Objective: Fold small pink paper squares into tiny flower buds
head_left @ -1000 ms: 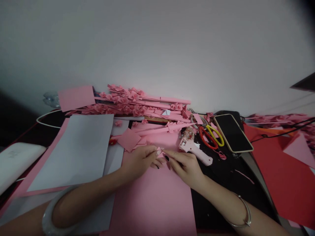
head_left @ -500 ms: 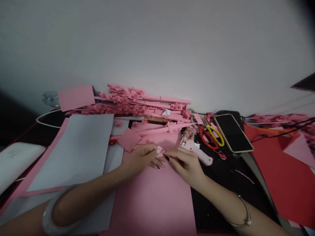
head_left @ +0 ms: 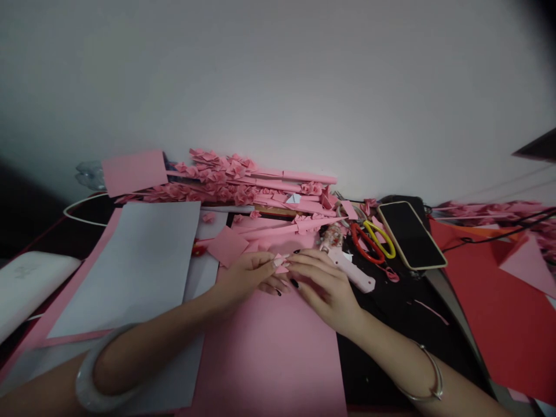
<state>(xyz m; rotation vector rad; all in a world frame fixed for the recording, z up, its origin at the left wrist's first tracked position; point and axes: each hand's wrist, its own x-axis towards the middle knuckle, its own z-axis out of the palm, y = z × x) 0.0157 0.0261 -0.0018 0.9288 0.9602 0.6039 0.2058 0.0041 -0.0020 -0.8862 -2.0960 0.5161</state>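
Above the pink sheet [head_left: 271, 359], my left fingers [head_left: 264, 270] pinch a folded paper [head_left: 282, 269]; my right fingers [head_left: 316, 269], slightly parted, meet its right side, hold unclear.

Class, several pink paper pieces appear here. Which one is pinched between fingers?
The small pink piece in the left hand, by the right hand; the others, like the large pink sheet and pink square, lie unheld.

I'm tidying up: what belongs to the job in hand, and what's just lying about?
Job, likely:
small folded pink paper piece, in the left hand, right hand at its edge
large flat pink paper sheet beneath
pale pink glue gun, perhaps

Lying about, probably:
rectangular black-screened phone
rounded white box, seemingly plastic
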